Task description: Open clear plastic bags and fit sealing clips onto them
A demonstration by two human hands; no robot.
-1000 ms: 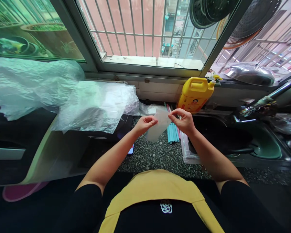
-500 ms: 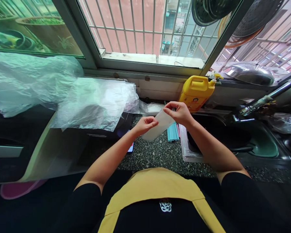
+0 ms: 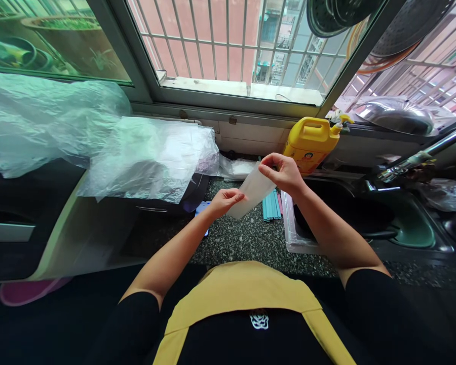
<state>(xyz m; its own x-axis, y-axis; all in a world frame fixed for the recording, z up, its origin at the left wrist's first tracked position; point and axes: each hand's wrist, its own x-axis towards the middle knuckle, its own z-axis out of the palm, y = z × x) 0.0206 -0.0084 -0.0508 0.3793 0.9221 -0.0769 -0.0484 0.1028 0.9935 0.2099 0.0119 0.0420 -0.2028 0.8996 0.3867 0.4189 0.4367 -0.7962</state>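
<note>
A small, flat, whitish see-through bag point(image 3: 254, 190) is stretched on a slant above the countertop. My left hand point(image 3: 224, 201) pinches its lower left side between thumb and fingers. At the upper right end, my right hand point(image 3: 284, 173) is closed on the bag's edge, thumb against fingertips. Behind and to the right of the bag lie several flat blue strips point(image 3: 270, 208), with a little pink beside them. A phone point(image 3: 202, 207) is partly hidden by my left wrist. Under my right forearm sits a clear plastic tray point(image 3: 292, 237).
Large crumpled plastic sheets point(image 3: 144, 157) cover the left side. At the back stands a yellow jug point(image 3: 310, 142) with a pump bottle beside it. The dark sink point(image 3: 342, 208) and its faucet point(image 3: 397, 170) lie to the right; speckled counter point(image 3: 243, 248) shows in front.
My right hand has moved up and slightly away from my left, drawing the bag out into a longer slanted shape. Both hands keep their pinch. The view has shifted a little.
</note>
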